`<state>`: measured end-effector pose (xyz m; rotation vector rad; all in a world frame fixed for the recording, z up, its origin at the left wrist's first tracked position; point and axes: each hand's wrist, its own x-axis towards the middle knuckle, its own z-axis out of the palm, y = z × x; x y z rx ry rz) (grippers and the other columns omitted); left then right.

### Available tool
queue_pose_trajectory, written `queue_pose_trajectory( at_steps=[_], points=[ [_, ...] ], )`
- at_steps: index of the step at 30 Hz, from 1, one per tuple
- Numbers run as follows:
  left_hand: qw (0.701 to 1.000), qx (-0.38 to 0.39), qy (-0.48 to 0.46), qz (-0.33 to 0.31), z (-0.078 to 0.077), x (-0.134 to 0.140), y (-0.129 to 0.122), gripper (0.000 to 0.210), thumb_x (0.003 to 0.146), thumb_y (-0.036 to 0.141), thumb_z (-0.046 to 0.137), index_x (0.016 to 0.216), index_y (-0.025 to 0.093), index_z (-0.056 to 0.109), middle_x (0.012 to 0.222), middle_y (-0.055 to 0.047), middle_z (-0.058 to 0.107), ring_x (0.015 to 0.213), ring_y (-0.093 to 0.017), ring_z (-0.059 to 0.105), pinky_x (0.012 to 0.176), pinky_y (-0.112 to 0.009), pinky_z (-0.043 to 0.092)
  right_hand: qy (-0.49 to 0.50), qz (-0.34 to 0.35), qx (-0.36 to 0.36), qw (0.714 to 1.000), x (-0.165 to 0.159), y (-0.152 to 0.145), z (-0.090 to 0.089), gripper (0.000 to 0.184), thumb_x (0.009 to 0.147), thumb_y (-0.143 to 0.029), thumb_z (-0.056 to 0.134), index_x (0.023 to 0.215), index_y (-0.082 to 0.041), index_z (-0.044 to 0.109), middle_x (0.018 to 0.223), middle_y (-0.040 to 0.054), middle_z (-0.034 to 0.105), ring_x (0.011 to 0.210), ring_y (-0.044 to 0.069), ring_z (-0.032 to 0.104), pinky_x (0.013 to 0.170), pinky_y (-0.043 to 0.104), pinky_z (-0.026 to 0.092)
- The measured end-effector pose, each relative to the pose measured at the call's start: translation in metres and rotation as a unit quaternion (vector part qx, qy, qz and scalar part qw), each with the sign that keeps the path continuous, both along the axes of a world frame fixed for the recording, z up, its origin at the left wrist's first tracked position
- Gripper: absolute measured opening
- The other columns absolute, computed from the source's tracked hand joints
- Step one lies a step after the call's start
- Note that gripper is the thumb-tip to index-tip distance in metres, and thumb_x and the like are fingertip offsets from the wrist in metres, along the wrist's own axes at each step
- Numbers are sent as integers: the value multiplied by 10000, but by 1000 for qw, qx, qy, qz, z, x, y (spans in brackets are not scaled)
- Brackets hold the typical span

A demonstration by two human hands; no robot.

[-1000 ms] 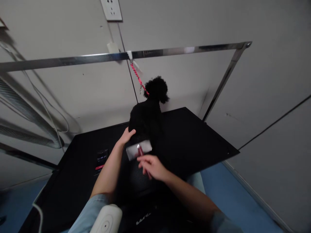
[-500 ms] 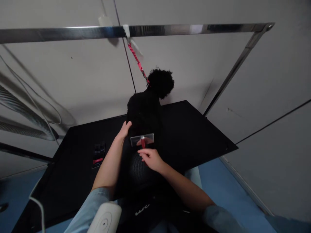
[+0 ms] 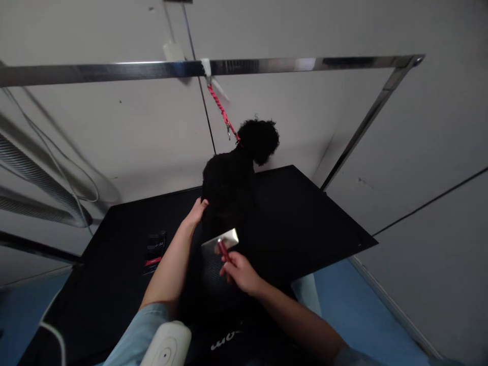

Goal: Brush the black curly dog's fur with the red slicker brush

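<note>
A black curly-coated dog (image 3: 229, 178) is on the black table (image 3: 301, 218), its head toward the wall and turned right. A pink lead (image 3: 219, 104) runs from its neck up to a metal bar. My left hand (image 3: 197, 209) grips the dog's rear at the left, thumb showing and the other fingers hidden in dark fur. In my right hand (image 3: 240, 272) is the red handle of a slicker brush (image 3: 221, 241). The brush's flat metal back faces me and is tilted, just below the dog's hindquarters; its pin side is hidden.
A metal frame (image 3: 267, 66) spans above the table. Left of my forearm lies a phone (image 3: 154, 251) with a lit screen. A white rounded device (image 3: 168, 343) juts up in the foreground. Ribbed hoses (image 3: 38, 165) and cables hang at the left, beside the wall.
The brush has moved down toward me, away from the dog, and tilted up on its right side. My left hand keeps its place on the dog. The camera view has shifted slightly.
</note>
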<state>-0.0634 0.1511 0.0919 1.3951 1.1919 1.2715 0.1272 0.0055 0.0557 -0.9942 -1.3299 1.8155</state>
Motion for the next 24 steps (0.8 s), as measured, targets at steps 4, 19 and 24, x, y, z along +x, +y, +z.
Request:
queue_pose_trajectory(
  at_steps=[4,19,24],
  points=[
    [996,71,9,-52,13,2,-13,966,540,786,539,1246,129,483,1275,-156,516,1194,-339,441,967,-393,382,4,-22,87,996,2,5,14,180,819,-227,466,989,-180,500,679,-30,550,463,54,418,434,175,329],
    [997,50,23,54,-2,9,-2,728,494,712,632,899,107,601,864,-112,652,855,-289,600,753,-377,480,-44,-95,35,994,2,1,4,253,902,-389,344,908,-175,479,487,-85,387,375,59,360,382,174,283],
    [997,61,-32,36,-6,4,-1,759,514,730,613,951,109,620,909,-126,662,930,-302,590,786,-372,477,-35,26,1,999,-1,-9,1,263,906,-391,324,844,-182,469,466,-77,436,344,58,379,371,173,299]
  ],
)
